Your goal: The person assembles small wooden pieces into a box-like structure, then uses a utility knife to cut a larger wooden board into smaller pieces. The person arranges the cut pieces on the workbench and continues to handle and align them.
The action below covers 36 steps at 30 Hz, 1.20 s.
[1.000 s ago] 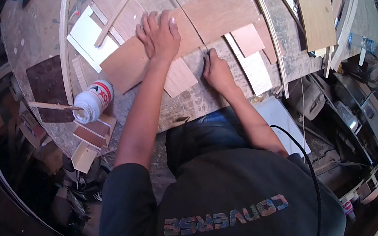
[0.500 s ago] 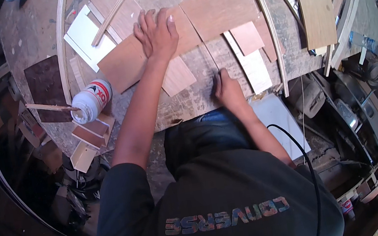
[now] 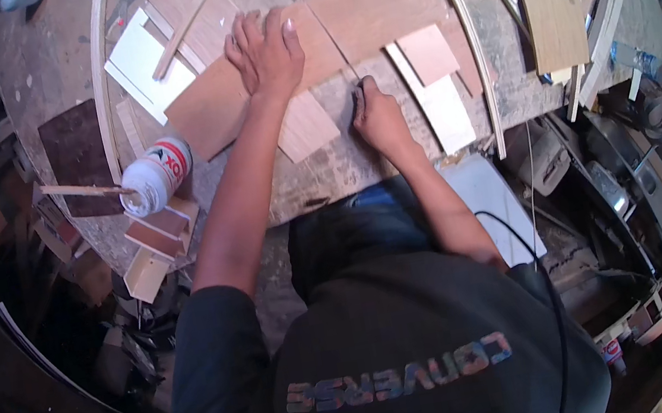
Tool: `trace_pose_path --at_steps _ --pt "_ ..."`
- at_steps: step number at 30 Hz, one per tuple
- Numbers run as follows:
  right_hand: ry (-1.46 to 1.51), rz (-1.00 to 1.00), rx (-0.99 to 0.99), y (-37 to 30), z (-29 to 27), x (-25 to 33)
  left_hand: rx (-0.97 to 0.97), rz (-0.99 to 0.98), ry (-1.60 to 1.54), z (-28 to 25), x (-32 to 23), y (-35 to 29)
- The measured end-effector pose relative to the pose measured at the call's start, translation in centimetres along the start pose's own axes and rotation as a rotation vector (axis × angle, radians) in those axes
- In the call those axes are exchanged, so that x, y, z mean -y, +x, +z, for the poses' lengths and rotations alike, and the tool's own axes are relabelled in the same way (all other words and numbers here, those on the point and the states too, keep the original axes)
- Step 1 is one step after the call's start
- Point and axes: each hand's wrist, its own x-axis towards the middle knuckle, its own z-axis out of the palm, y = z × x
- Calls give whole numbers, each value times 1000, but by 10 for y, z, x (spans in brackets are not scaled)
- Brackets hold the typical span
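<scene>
A long brown board [image 3: 386,9] lies slantwise across the worktable. My left hand [image 3: 268,52] presses down on its left part, with fingers stretched out over the surface. In my right hand [image 3: 380,121], closed in a fist near the board's near edge, is one end of a thin, dark, saw-like blade [image 3: 333,35]. The blade crosses the whole width of the board, and its tip pokes out past the far edge. The fist hides the held end, so whether it has a handle I cannot tell. Below the board rests a small pale wood piece [image 3: 308,130].
An open white glue bottle [image 3: 156,179] with a stick lies left of my left forearm. Long bent wood strips [image 3: 460,27] run over the table on both sides. White [image 3: 445,113] and pink offcuts [image 3: 428,52] sit at right. A dark panel [image 3: 74,153] lies at far left.
My right hand has pushed forward toward the board, and the blade's tip now reaches beyond the far edge. My left hand stays pressed on the board.
</scene>
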Motion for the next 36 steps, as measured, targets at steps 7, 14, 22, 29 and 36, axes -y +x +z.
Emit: trace_pose_path --at_steps 7,14,22,29,36 --pt "-88 206 2 -43 -18 -21 -61 19 3 8 1 -2" --pt "-21 29 94 -69 -21 -16 -56 8 12 10 4 -8" --pt "-31 -55 10 8 -2 -2 -44 29 25 7 3 2" --pt "-9 33 59 -45 -12 -12 -54 20 47 12 5 -7" --pt "-49 23 68 -31 -10 -11 -34 11 35 7 4 -3"
